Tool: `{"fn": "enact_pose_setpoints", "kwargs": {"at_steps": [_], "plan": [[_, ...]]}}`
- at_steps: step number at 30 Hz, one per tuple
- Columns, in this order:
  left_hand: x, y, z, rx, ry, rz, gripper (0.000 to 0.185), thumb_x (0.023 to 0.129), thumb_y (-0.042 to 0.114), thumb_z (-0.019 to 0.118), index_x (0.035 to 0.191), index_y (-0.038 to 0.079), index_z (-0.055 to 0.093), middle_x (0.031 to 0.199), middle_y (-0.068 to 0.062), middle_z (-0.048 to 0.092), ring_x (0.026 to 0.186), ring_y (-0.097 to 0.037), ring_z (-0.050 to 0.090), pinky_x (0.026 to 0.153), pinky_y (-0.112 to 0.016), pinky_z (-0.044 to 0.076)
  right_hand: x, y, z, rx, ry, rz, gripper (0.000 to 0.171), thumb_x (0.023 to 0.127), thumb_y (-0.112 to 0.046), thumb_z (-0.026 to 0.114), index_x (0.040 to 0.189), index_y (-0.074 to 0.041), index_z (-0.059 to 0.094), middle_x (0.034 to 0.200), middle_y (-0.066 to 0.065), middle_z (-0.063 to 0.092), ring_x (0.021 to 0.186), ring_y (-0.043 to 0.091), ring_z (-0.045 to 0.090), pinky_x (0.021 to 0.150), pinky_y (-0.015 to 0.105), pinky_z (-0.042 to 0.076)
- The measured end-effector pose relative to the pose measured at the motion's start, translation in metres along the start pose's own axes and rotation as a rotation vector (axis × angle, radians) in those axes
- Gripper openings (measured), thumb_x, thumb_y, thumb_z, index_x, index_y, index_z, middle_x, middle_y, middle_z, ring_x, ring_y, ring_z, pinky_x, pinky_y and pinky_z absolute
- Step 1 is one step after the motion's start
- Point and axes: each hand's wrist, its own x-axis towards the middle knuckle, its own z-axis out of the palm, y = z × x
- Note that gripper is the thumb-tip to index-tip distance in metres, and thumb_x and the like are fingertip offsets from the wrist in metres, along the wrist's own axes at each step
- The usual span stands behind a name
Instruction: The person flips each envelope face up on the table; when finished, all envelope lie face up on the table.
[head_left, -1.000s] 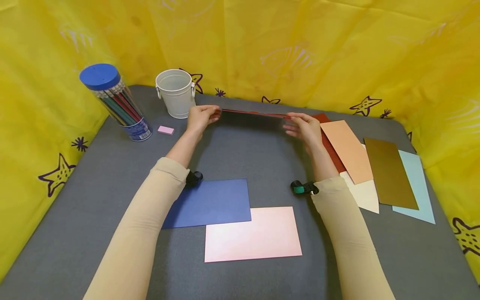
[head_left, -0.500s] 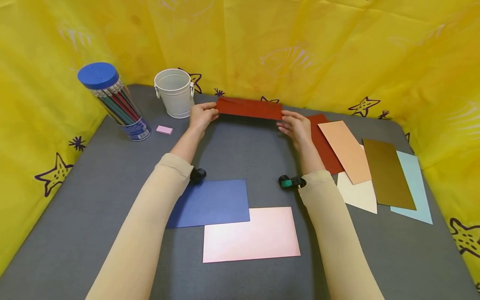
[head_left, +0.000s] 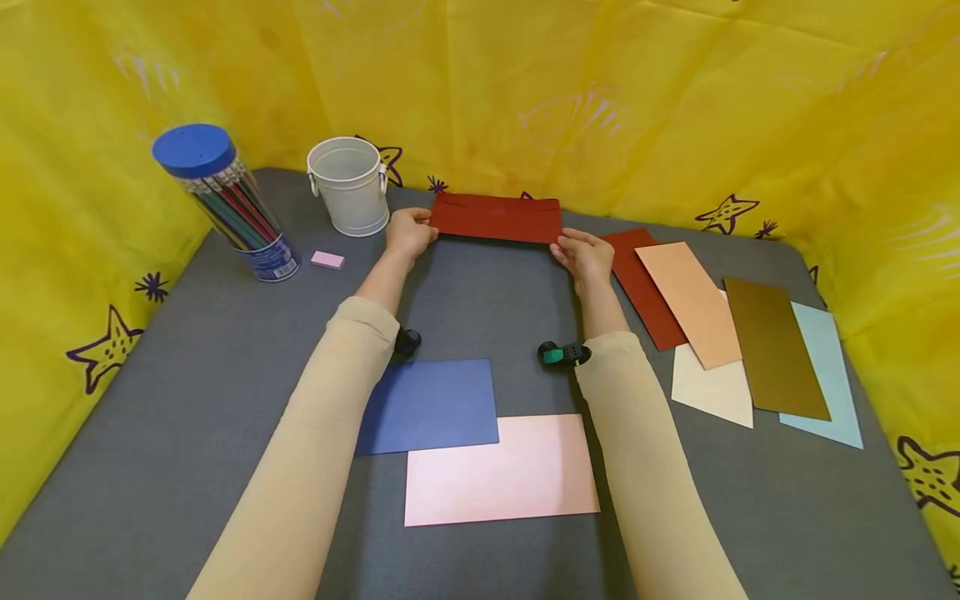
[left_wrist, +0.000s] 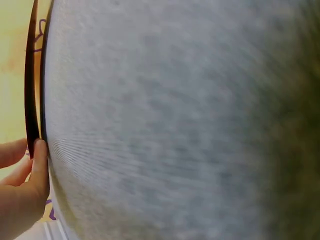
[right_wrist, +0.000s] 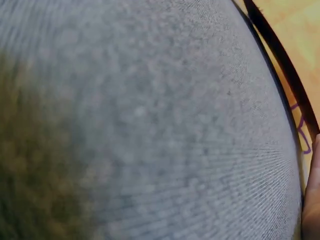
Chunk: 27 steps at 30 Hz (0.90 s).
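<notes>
You held the red envelope (head_left: 496, 217) by its two short ends, left hand (head_left: 408, 232) pinching the left end and right hand (head_left: 581, 252) pinching the right. It stood on its long edge, upright at the far side of the grey table (head_left: 150, 400), just right of the white bucket (head_left: 348, 185).

We can read no text anywhere — the clear pencil tub with a blue lid (head_left: 225, 204) carries a label, too small for us to decipher.
</notes>
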Motion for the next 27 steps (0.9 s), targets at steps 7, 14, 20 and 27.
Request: {"fn": "enact_pose_setpoints", "kwargs": {"at_steps": [7,14,20,27], "plan": [[0.001,-0.003,-0.003,0.120,-0.126,0.026,0.057,0.092,0.001,0.058,0.147,-0.001,0.043,0.150,-0.019,0.048,0.141,-0.026,0.044,0.118,-0.034,0.037,0.009,0.004,-0.001,-0.044,0.022,0.023,0.040,0.087,0.007,0.066,0.128,0.006,0.062,0.096,0.010,0.063,0.065,0.013,0.070,0.069,0.023,0.061],[0.016,-0.016,0.003,0.049,-0.249,0.061,0.070,0.093,0.003,0.059,0.154,0.001,0.026,0.161,-0.017,0.029,0.148,-0.022,0.036,0.123,-0.028,0.030,0.001,0.002,-0.005,-0.044,-0.017,0.037,0.043,0.088,0.010,0.063,0.132,0.008,0.058,0.092,0.011,0.063,0.065,0.014,0.072,0.070,0.024,0.062],[0.004,-0.009,0.003,0.087,-0.267,0.062,0.068,0.096,0.004,0.053,0.156,-0.002,0.019,0.164,-0.022,0.011,0.151,-0.028,0.026,0.126,-0.034,0.025,-0.001,0.001,-0.007,-0.043,-0.037,0.046,0.045,0.089,0.012,0.059,0.134,0.008,0.055,0.094,0.013,0.062,0.065,0.014,0.072,0.070,0.024,0.062],[-0.001,-0.007,0.003,0.021,-0.269,0.036,0.068,0.098,0.008,0.052,0.156,-0.003,0.018,0.161,-0.023,0.002,0.151,-0.031,0.022,0.125,-0.036,0.025,0.000,0.002,-0.008,-0.059,-0.039,0.040,0.044,0.090,0.011,0.060,0.133,0.007,0.056,0.100,0.015,0.062,0.066,0.014,0.072,0.075,0.026,0.061]]}}
